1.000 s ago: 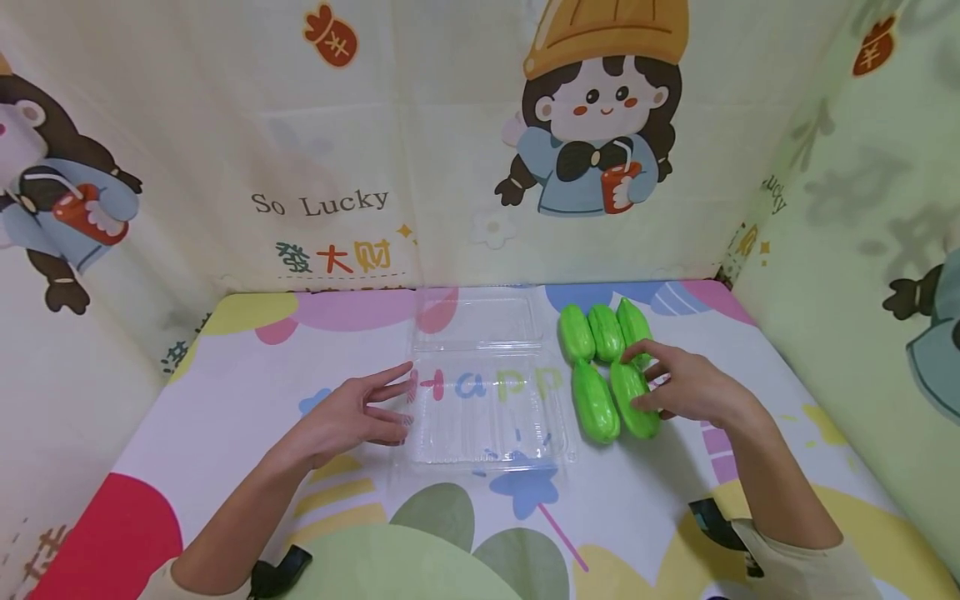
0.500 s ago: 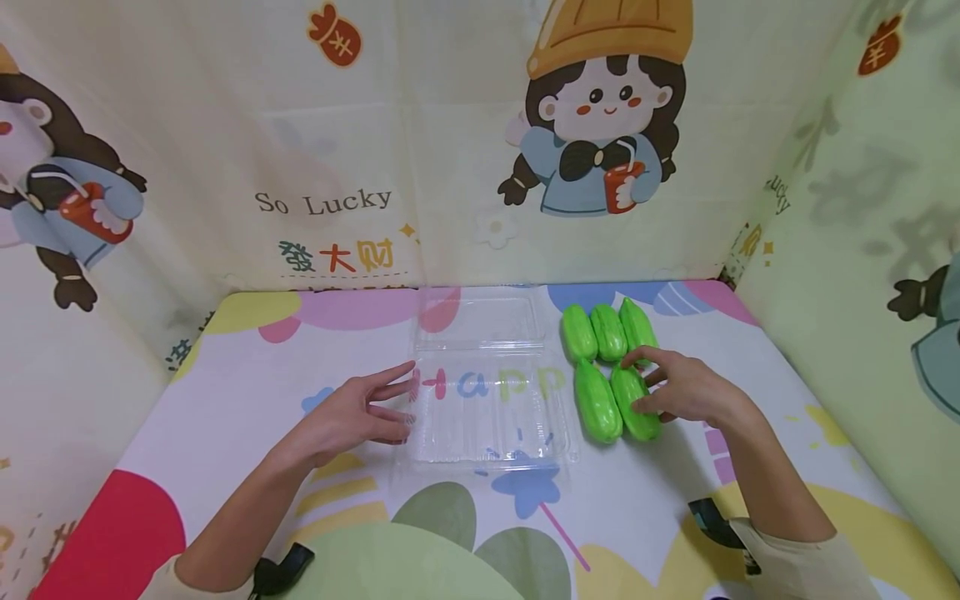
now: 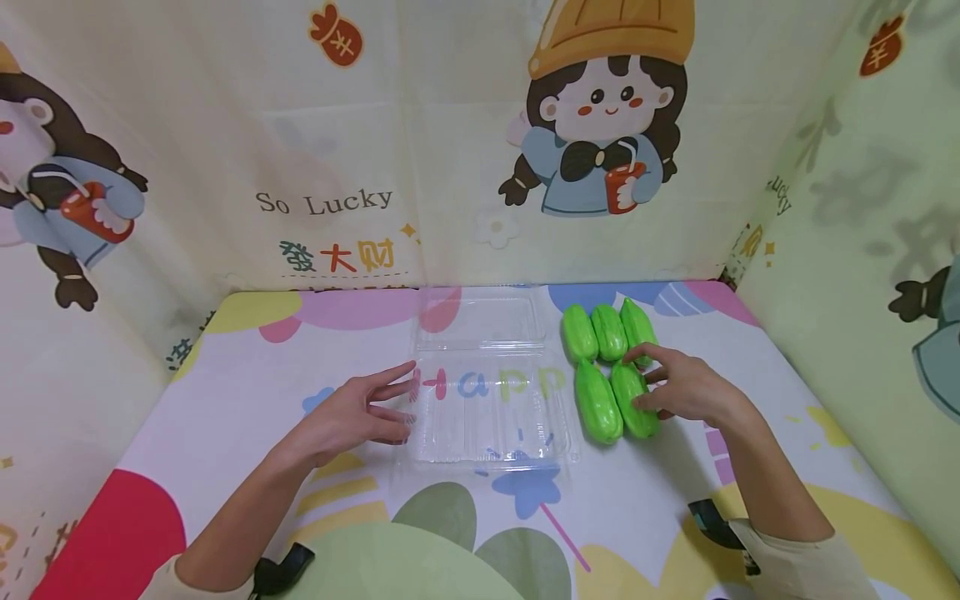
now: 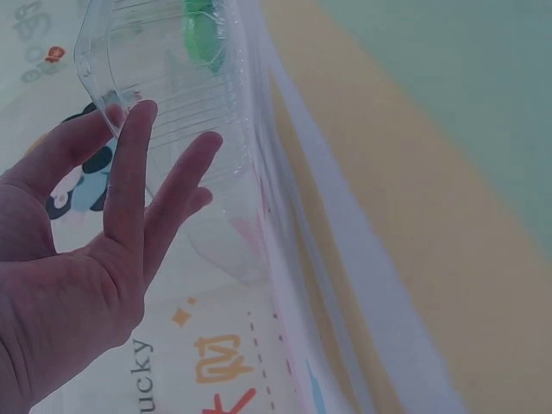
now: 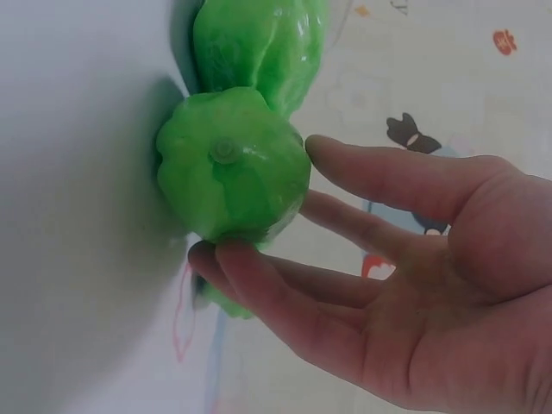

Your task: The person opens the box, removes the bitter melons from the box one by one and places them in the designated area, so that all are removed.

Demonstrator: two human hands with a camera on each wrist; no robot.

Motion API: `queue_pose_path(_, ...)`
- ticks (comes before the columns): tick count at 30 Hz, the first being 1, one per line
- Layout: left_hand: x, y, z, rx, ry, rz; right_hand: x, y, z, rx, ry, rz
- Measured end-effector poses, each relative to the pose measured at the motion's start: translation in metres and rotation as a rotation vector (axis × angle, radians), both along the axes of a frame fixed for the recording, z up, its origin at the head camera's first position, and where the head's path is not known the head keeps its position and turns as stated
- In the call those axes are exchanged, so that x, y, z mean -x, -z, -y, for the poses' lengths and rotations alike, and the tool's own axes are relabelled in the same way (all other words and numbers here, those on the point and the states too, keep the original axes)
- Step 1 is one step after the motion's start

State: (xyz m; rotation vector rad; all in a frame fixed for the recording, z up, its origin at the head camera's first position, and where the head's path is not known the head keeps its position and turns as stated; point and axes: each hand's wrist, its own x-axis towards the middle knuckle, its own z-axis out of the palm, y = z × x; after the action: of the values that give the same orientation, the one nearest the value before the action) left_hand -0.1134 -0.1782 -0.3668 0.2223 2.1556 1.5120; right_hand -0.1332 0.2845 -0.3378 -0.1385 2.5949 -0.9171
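A clear plastic clamshell box [image 3: 480, 417] lies opened on the table, its lid [image 3: 480, 321] folded back toward the wall. My left hand [image 3: 356, 417] is at the box's left side, fingers spread and nearly straight; the left wrist view shows fingertips at its rim. Several glossy, ribbed green gourds stand to the right of the box, three behind and two in front. My right hand [image 3: 686, 387] holds the front right green gourd [image 3: 633, 400] lightly. In the right wrist view, thumb and fingers lie on opposite sides of that gourd, which still rests on the table.
The other front gourd [image 3: 597, 404] sits between the held one and the box. Behind are the back gourds [image 3: 609, 332], close together. A printed cloth covers the table [image 3: 247, 400], and patterned curtains [image 3: 450, 150] rise at the back and sides.
The view has shifted very slightly. Both hands, the box and the gourds stay in essentially the same places.
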Motion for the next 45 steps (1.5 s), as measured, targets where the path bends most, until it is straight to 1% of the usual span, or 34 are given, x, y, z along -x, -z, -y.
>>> queue_pose_path(6, -0.0009, 0.0001, 0.0001, 0.01, -0.009, 0.008, 0.0002, 0.0005, -0.0008, -0.015, 0.001, 0.005)
queue_pose_path(17, -0.0012, 0.0031, 0.0005, 0.012, -0.017, 0.01, 0.0001, 0.0025, 0.002, -0.008, -0.004, -0.003)
queue_pose_path(25, -0.0012, 0.0029, 0.001, 0.002, -0.005, 0.002, -0.0021, 0.0012, 0.003, 0.002, -0.011, -0.008)
queue_pose_path(29, -0.0006, 0.0019, 0.0018, -0.005, 0.008, -0.003, -0.0022, 0.0006, 0.0031, -0.016, -0.02, -0.017)
queue_pose_path(34, 0.0005, 0.0014, 0.0022, -0.038, 0.011, 0.016, -0.0006, 0.0002, 0.0026, -0.052, -0.029, -0.044)
queue_pose_path(37, 0.0008, 0.0015, 0.0021, -0.061, -0.003, 0.026, 0.0003, -0.0001, 0.0027, -0.102, -0.044, -0.079)
queue_pose_path(40, 0.0018, 0.0014, 0.0025, -0.067, -0.015, 0.021, 0.0003, -0.0016, 0.0033, -0.144, -0.045, -0.107)
queue_pose_path(43, 0.0013, -0.0008, 0.0034, -0.033, -0.037, 0.002, -0.0009, -0.0029, 0.004, -0.155, -0.034, -0.127)
queue_pose_path(45, 0.0002, -0.0032, 0.0039, 0.028, -0.05, -0.046, -0.002, -0.0043, 0.0044, -0.167, -0.024, -0.16)
